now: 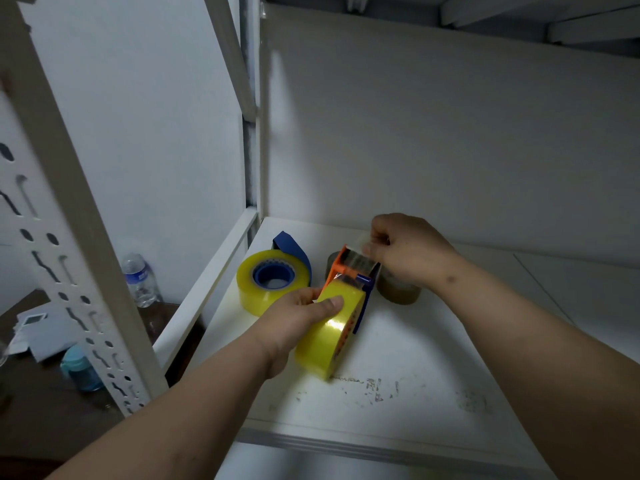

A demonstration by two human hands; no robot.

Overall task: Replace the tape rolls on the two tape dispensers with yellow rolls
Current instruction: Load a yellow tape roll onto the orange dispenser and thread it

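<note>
Here, left hand (304, 315) grips yellow roll (330, 336) on orange dispenser (349, 271), mid-shelf (433, 358), steadying it. Right hand (405, 249) pinches tape end (362, 242), likely threading. Second yellow-loaded blue dispenser (277, 271) near shelf's back-left corner.

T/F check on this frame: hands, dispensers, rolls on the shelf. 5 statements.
1. The left hand grips the yellow roll on the orange dispenser. True.
2. The right hand rests flat on the shelf. False: it pinches the tape end at the dispenser's top.
3. The blue dispenser has no roll. False: a yellow roll is mounted on it.
4. A brownish roll sits behind the orange dispenser. True.
5. A water bottle stands on the shelf. False: it is off the shelf, lower left.
</note>
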